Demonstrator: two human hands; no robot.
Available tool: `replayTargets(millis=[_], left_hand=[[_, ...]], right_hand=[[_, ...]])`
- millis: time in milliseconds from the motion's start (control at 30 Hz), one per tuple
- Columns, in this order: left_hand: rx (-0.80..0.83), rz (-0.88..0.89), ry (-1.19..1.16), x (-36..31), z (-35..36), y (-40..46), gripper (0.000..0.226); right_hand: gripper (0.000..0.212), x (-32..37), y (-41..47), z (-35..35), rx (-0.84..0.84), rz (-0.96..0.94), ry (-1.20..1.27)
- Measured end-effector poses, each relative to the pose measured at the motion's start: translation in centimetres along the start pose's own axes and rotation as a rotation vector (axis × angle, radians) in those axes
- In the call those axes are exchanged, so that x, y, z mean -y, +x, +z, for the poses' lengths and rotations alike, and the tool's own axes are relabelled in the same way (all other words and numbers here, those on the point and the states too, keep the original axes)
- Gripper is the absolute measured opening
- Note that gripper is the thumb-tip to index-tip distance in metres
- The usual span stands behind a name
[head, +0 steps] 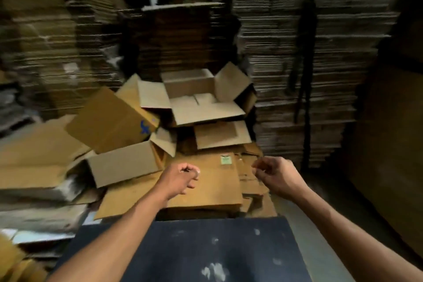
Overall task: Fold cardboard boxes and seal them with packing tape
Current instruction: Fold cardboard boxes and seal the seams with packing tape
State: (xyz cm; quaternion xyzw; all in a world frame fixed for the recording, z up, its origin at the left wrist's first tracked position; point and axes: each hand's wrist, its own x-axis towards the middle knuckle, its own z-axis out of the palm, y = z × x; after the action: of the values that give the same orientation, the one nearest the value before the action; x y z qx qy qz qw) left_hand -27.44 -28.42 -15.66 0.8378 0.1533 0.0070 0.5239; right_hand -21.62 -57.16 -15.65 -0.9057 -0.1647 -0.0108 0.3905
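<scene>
Hands both raised over the work area, neither holding anything. Left hand (pixel 183 176): fingers curled loosely inward, nothing between them that I can make out. Right hand (pixel 273 174): fingers likewise curled, thumb toward the fingertips; motion blur makes it unclear whether it pinches something small, so I cannot tell its state for certain.

Flat cardboard sheet (pixel 206 188) with a small green label (pixel 225 160) lies directly beneath and between the two hands, on top of a low stack. Nearer the person than both hands: dark mat (pixel 206 249) with pale smudges. Beyond the left hand and out past its far side: a tipped empty box (pixel 123 162). Farther ahead of both hands: an assembled open box (pixel 201 98), flaps splayed, resting on other boxes. Tall stacks of flattened cardboard (pixel 297 52) behind everything. No tape roll or dispenser visible anywhere.

Judgement: likely stage is reaching for the next flat sheet to fold.

Risks:
- Several sheets sit loosely layered under the hands; a grab at the edge could lift two at once or drag the stack off its pile.
- The heap of finished boxes ahead looks unstable; pulling a sheet could jostle it and bring the open box down.
- With tape out of sight, sealing may stall.
</scene>
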Motion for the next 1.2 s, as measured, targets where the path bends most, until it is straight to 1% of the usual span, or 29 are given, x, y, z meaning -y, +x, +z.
replayTargets(millis=[133,300,433,533,600,667,700,733,800,867,967,1000,1067,1133,1200], left_hand=[[-0.076,-0.043,-0.003,4.2,-7.5,4.5,0.011],[-0.137,-0.107,-0.035,11.5,-15.8,12.9,0.011],[-0.171,-0.109,-0.021,16.6,-22.9,21.6,0.008],[-0.294,-0.017,0.061,17.6,-29.6,29.7,0.01],[-0.416,0.066,0.113,16.2,-33.8,35.0,0.013],[-0.502,0.132,0.182,14.7,-37.1,38.8,0.018],[-0.56,0.164,0.245,14.2,-38.8,40.6,0.025],[-0.63,0.189,0.312,13.8,-40.3,41.8,0.038],[-0.742,0.211,0.393,13.6,-42.8,43.9,0.07],[-0.73,0.201,0.394,14.3,-44.7,45.3,0.095],[-0.624,0.131,0.472,16.2,-46.2,46.4,0.115],[-0.595,0.106,0.502,16.8,-46.8,46.3,0.119],[-0.559,0.071,0.494,18.0,-47.4,45.9,0.121],[-0.582,0.057,0.44,19.2,-47.1,45.4,0.117],[-0.635,0.056,0.41,20.0,-46.4,44.8,0.114]], right_hand=[[0.011,4.5,8.4,8.4,0.155,-0.059,-0.011],[0.016,9.2,16.5,20.8,0.248,-0.144,-0.109],[0.016,12.8,23.8,29.4,0.328,-0.123,-0.142],[0.023,17.4,30.9,34.0,0.295,-0.175,-0.13],[0.028,21.2,36.0,36.1,0.217,-0.218,-0.086],[0.035,25.1,40.9,38.0,0.17,-0.271,-0.083],[0.041,27.0,43.4,39.2,0.158,-0.289,-0.084],[0.048,28.9,45.4,40.2,0.146,-0.305,-0.088],[0.064,32.2,49.2,42.3,0.094,-0.324,-0.13],[0.078,33.8,52.3,44.2,0.057,-0.307,-0.07],[0.096,34.3,55.4,46.7,0.066,-0.235,0.058],[0.096,34.3,56.1,47.4,0.079,-0.214,0.081],[0.082,34.2,56.8,48.4,0.065,-0.213,0.071],[0.061,34.0,57.0,48.8,-0.02,-0.247,-0.006],[0.032,33.9,56.9,48.5,-0.092,-0.298,-0.027]])
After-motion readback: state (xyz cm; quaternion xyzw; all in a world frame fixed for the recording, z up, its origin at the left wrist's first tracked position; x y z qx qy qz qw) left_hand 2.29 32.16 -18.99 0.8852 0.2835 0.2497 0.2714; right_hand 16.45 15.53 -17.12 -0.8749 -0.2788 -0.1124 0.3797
